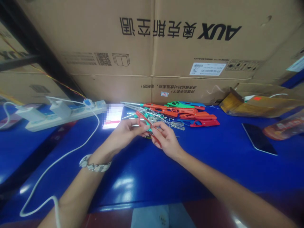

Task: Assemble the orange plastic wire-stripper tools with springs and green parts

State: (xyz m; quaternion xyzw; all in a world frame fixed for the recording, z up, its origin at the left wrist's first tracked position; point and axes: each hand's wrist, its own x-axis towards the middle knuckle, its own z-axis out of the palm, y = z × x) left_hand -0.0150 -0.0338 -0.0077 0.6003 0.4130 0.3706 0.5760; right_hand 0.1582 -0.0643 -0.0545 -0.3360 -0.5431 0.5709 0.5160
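Both hands hold a red plastic lighter casing point(143, 118) above the blue tabletop, with a small green part point(149, 128) set in it. My left hand point(129, 129) pinches its upper part between thumb and fingers. The fingers of my right hand point(167, 141) are closed around the lower, handle end. Just behind the hands lies a pile of thin metal tubes and white wires point(156, 115). Red lighter casings point(161, 109), a green casing point(179, 104) and blue ones lie to the right of that pile. Clear-handled small screwdrivers point(178, 125) appear beside my right fingers.
A lit phone point(115, 117) lies left of the pile. Further left, a white power strip point(64, 117) carries chargers, and a white cable point(78, 147) loops forward. At right are a dark phone point(258, 139), a bottle point(285, 125) and an open cardboard box point(237, 106). Large cartons point(166, 57) stand behind.
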